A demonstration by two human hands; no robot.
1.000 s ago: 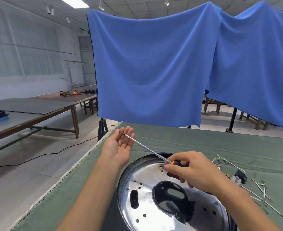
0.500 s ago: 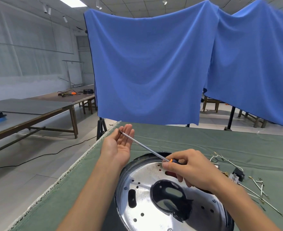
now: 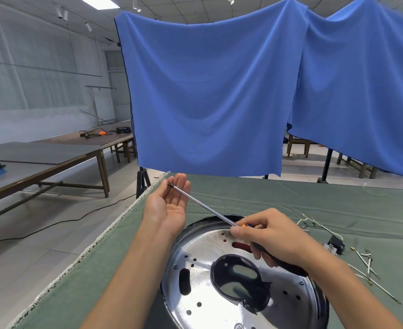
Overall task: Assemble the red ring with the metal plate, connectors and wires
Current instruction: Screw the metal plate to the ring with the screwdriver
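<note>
Still no real change: long steel-shafted screwdriver (image 3: 205, 206) gripped at orange-black handle by right hand (image 3: 276, 238), tip against flat-open left hand (image 3: 169, 203) fingers; round shiny metal plate (image 3: 195, 262) unfastened below.

The green table (image 3: 279, 198) lies bare between the plate (image 3: 219, 269) and its far edge, and along the left beside the left hand (image 3: 169, 205). The screwdriver (image 3: 205, 206) shaft slants over the plate's far rim, barring that way. To the right, wires (image 3: 367, 260) and a connector (image 3: 336, 243) crowd the cloth. Blue curtains (image 3: 210, 96) close off the far side
</note>
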